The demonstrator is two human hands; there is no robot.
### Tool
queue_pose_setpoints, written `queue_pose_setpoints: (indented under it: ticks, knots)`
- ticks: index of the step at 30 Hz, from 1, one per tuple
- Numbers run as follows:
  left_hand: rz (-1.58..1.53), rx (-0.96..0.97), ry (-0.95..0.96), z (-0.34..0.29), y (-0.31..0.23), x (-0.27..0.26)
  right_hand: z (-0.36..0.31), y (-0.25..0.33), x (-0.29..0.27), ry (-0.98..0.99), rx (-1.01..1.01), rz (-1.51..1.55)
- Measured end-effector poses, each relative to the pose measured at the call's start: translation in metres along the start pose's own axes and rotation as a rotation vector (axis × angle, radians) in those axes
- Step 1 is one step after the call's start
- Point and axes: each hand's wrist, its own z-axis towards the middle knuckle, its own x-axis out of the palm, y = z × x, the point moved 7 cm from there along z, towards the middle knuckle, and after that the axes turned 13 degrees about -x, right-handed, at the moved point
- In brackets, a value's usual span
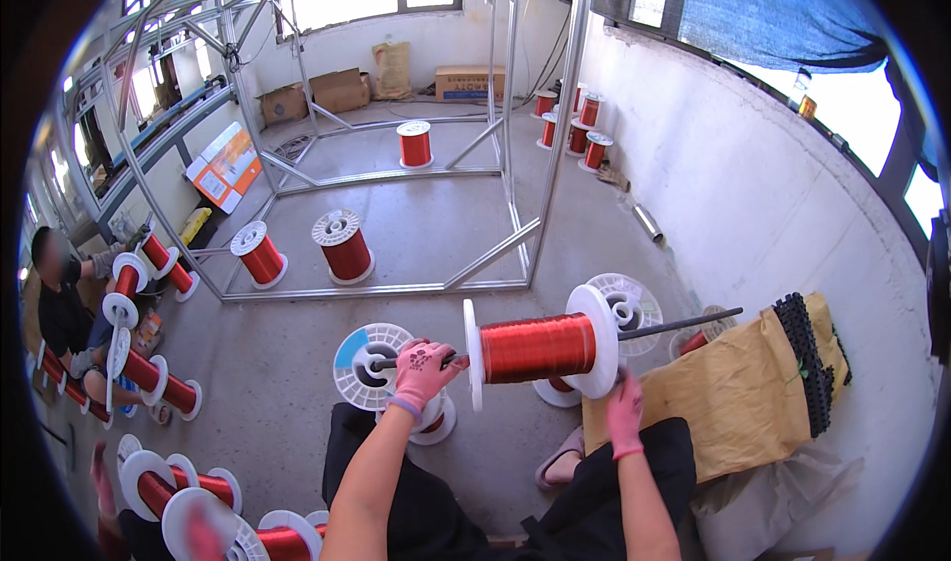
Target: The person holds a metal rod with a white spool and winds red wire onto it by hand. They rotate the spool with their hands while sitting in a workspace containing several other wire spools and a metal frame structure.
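A spool of red wire [535,348] with white flanges lies sideways in front of me, threaded on a dark rod [684,323] that sticks out at both ends. My left hand [424,371], in a pink glove, is wrapped round the rod just left of the spool. Close under the right flange [592,343] is my right hand [625,417], also gloved in pink, with its fingers drawn together at the rim. What those fingers pinch is too small to tell. A white spool with a blue label [359,355] stands upright below my left hand.
A brown padded sheet [708,398] with a black ribbed edge lies at the right. Metal framing [376,291] stands ahead, with red spools [344,249] inside it. Another person [69,294] sits at far left among spools. More spools [198,482] crowd the lower left.
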Motion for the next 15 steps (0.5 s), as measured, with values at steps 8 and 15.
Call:
queue_pose_setpoints:
  ticks: [8,15]
  knots:
    - [-0.005,0.006,-0.003,0.002,0.001,0.003,0.137,0.069,0.002,0.069,-0.101,0.024]
    - [0.004,0.013,-0.008,0.0,0.005,0.004,0.0,0.038,0.008,0.185,0.019,0.078]
